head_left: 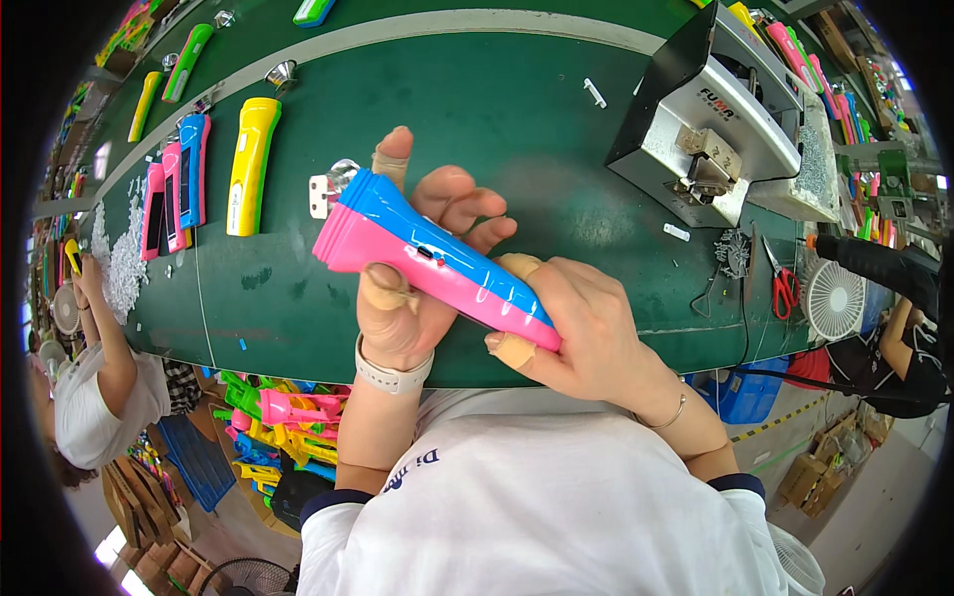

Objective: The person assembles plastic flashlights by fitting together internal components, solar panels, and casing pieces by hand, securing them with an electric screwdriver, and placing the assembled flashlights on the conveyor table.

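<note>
A blue and pink flashlight (459, 270) is held slantwise in both hands above the green table (537, 119). Around its wide head, my left hand (402, 323) grips with the thumb on the pink side and the fingers on the far side. My right hand (596, 323) is wrapped around the narrow tail end. At the open head sits a clear, shiny reflector cup (344, 176), and a small white piece with holes (319, 197) sticks out beside it. A small switch shows on the body's seam. Tape covers several fingertips.
Left on the table stand a yellow flashlight (252, 169), several pink and blue ones (193, 169) and white small parts (121, 263). At right are a metal machine (711, 119), red-handled scissors (785, 293), a screw pile (733, 253) and a small fan (835, 300). Co-workers sit at both sides.
</note>
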Motion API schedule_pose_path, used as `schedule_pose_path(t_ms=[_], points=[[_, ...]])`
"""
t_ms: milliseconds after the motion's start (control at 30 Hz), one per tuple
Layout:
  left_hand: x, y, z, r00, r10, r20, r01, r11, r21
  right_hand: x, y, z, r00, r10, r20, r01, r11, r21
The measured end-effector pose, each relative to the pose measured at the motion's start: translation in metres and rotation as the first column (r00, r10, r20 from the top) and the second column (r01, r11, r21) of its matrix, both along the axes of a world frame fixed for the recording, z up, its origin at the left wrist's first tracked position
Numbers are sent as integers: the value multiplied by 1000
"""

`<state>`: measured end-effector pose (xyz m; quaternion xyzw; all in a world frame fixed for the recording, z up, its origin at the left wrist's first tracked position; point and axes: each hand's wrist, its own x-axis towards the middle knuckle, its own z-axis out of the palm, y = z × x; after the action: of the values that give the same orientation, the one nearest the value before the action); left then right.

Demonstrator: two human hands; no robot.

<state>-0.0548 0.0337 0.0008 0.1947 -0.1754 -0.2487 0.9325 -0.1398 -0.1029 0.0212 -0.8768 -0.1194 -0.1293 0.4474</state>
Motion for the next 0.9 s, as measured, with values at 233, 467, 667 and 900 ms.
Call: schedule_pose_path(t_ms=[233, 467, 667, 900], points=[[-5, 4, -5, 998, 24, 65, -41, 963, 267, -7, 5, -9, 997, -49, 65, 53, 997, -56], [2, -18, 30, 990, -21, -141, 53, 971, 231, -2, -8, -7, 644, 616, -454, 206, 432, 878], [9, -13, 5, 967, 21, -253, 24, 984, 174, 3, -12, -12, 802, 284, -525, 238, 655, 718], [-7, -12, 0, 971, 71, -229, -20, 975, 219, 5, -9, 18, 990, -122, -68, 94, 941, -325]])
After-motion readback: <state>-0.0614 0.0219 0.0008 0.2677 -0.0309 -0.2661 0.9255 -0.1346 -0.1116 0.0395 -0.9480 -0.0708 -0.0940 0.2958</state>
